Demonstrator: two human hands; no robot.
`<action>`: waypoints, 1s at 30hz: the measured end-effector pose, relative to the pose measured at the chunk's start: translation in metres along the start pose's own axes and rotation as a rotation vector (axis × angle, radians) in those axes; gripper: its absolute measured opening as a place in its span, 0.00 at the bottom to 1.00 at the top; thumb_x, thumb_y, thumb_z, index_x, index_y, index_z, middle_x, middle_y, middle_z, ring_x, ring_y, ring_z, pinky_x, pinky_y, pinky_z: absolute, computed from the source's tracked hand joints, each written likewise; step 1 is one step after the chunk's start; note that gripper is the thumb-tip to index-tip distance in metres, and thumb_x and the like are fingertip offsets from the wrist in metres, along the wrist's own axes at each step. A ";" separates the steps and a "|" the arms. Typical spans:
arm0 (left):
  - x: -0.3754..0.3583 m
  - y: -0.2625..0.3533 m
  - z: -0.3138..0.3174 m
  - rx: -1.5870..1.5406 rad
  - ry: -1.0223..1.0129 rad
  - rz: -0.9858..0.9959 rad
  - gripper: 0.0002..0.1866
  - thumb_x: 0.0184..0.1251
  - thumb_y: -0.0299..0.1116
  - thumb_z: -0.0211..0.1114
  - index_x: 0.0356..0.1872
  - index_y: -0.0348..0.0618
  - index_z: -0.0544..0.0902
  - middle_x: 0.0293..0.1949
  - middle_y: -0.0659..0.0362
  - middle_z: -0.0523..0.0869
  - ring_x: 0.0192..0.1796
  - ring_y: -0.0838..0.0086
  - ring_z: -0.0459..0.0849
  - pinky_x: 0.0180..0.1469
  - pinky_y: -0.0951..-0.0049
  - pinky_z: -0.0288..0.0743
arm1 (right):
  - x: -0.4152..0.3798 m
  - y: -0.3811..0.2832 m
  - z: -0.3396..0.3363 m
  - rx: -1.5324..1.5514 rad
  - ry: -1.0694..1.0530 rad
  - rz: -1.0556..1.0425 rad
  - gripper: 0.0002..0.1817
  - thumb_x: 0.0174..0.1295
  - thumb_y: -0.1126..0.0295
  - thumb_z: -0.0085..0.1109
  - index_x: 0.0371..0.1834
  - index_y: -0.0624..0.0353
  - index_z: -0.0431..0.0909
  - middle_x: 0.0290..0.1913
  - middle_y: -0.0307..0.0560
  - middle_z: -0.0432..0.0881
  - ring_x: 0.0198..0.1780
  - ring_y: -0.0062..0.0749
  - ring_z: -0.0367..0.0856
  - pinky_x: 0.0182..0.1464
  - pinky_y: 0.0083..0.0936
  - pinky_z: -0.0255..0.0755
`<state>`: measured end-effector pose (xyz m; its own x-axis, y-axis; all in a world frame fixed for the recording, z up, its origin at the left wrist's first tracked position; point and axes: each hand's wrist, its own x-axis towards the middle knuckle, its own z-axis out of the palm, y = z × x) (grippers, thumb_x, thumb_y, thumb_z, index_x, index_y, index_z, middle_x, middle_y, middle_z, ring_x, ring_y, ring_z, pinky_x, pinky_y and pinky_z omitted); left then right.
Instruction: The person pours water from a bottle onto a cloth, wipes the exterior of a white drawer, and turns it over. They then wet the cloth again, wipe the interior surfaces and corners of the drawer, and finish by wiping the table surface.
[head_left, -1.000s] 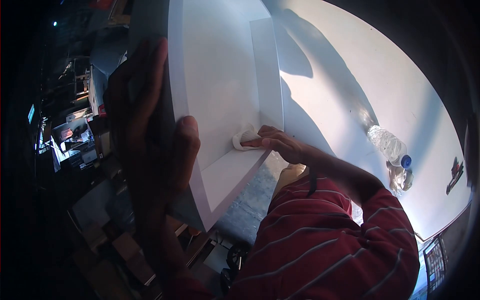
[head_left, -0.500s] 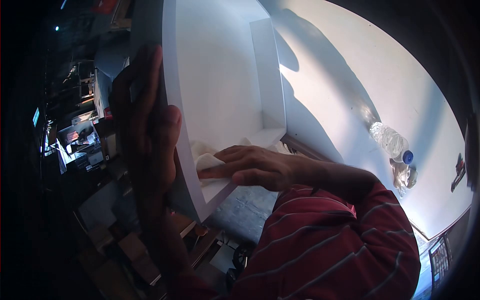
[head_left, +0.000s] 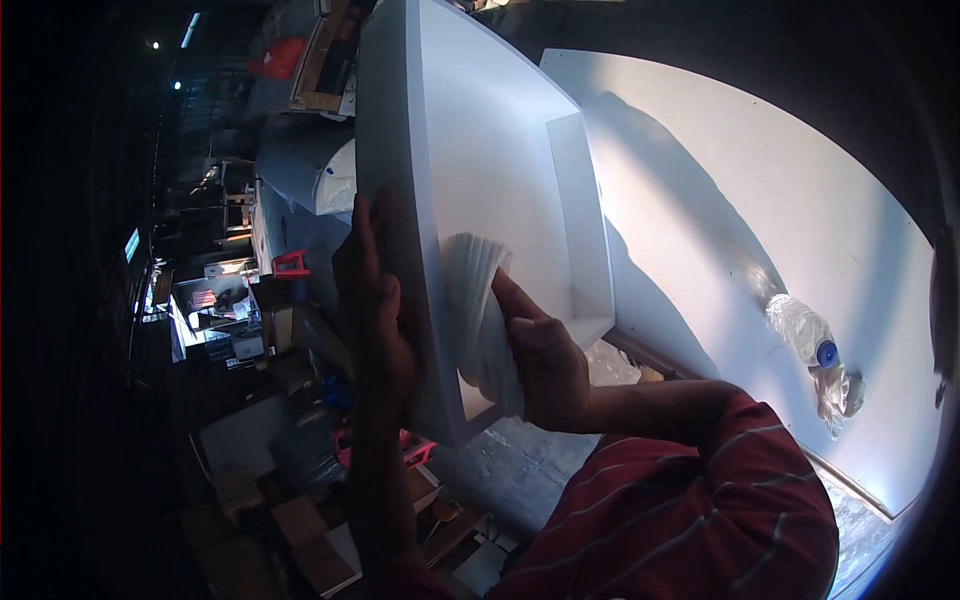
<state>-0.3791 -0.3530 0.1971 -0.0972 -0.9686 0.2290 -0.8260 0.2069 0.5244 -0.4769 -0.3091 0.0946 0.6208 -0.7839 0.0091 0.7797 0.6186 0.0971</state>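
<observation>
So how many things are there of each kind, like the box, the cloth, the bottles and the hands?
White box: 1
White cloth: 1
Plastic bottle: 1 clear to see; something crumpled lies beside it, too blurred to name
Hands: 2, the left hand and the right hand
White board: 1
Total: 6
</observation>
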 end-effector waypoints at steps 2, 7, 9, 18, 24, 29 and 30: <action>0.000 -0.001 0.000 -0.248 0.074 -0.148 0.34 0.67 0.44 0.42 0.75 0.47 0.52 0.72 0.53 0.62 0.72 0.62 0.60 0.73 0.63 0.49 | 0.019 0.001 -0.006 -0.714 -0.306 -0.404 0.34 0.69 0.55 0.35 0.75 0.61 0.49 0.73 0.61 0.51 0.70 0.52 0.57 0.69 0.40 0.55; -0.005 -0.019 -0.007 -0.345 0.033 -0.179 0.35 0.69 0.45 0.43 0.75 0.46 0.49 0.71 0.52 0.62 0.71 0.62 0.61 0.71 0.63 0.53 | 0.071 0.000 -0.006 -1.152 -0.433 -0.945 0.29 0.69 0.66 0.30 0.72 0.71 0.51 0.76 0.66 0.36 0.77 0.59 0.31 0.74 0.48 0.33; -0.006 -0.022 -0.006 -0.406 0.075 -0.212 0.36 0.68 0.45 0.45 0.75 0.48 0.48 0.71 0.52 0.61 0.72 0.62 0.60 0.72 0.63 0.53 | 0.098 -0.018 0.001 -1.146 -0.348 -1.000 0.28 0.70 0.65 0.30 0.70 0.72 0.53 0.76 0.65 0.38 0.77 0.59 0.32 0.75 0.48 0.33; 0.001 -0.034 -0.026 0.166 -0.069 0.003 0.39 0.68 0.55 0.40 0.74 0.40 0.51 0.67 0.50 0.69 0.63 0.60 0.67 0.66 0.62 0.54 | 0.245 -0.133 0.031 -1.245 -0.034 -0.928 0.32 0.72 0.54 0.22 0.73 0.60 0.55 0.76 0.55 0.49 0.78 0.48 0.35 0.76 0.36 0.30; 0.003 -0.021 -0.021 0.385 -0.133 0.119 0.38 0.68 0.55 0.43 0.72 0.40 0.57 0.68 0.48 0.66 0.66 0.55 0.64 0.67 0.57 0.54 | 0.233 -0.110 0.016 -1.164 -0.124 -1.090 0.30 0.72 0.58 0.28 0.72 0.63 0.57 0.76 0.55 0.51 0.78 0.49 0.34 0.76 0.42 0.31; 0.000 -0.016 -0.018 0.404 -0.171 0.141 0.36 0.68 0.56 0.45 0.70 0.40 0.63 0.69 0.47 0.63 0.70 0.54 0.60 0.69 0.53 0.53 | 0.241 -0.129 0.011 -1.350 -0.092 -1.173 0.29 0.74 0.58 0.23 0.72 0.62 0.57 0.74 0.57 0.53 0.78 0.51 0.38 0.75 0.49 0.31; 0.001 -0.016 -0.018 0.409 -0.172 0.136 0.37 0.67 0.57 0.45 0.70 0.40 0.63 0.70 0.47 0.63 0.70 0.54 0.60 0.69 0.53 0.53 | 0.249 -0.138 0.009 -1.350 -0.085 -1.177 0.29 0.74 0.58 0.23 0.72 0.62 0.57 0.74 0.57 0.53 0.78 0.51 0.38 0.75 0.49 0.31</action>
<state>-0.3557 -0.3546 0.2038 -0.2815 -0.9525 0.1159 -0.9474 0.2951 0.1243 -0.4307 -0.5901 0.0929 -0.2261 -0.7730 0.5928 0.3118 -0.6339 -0.7077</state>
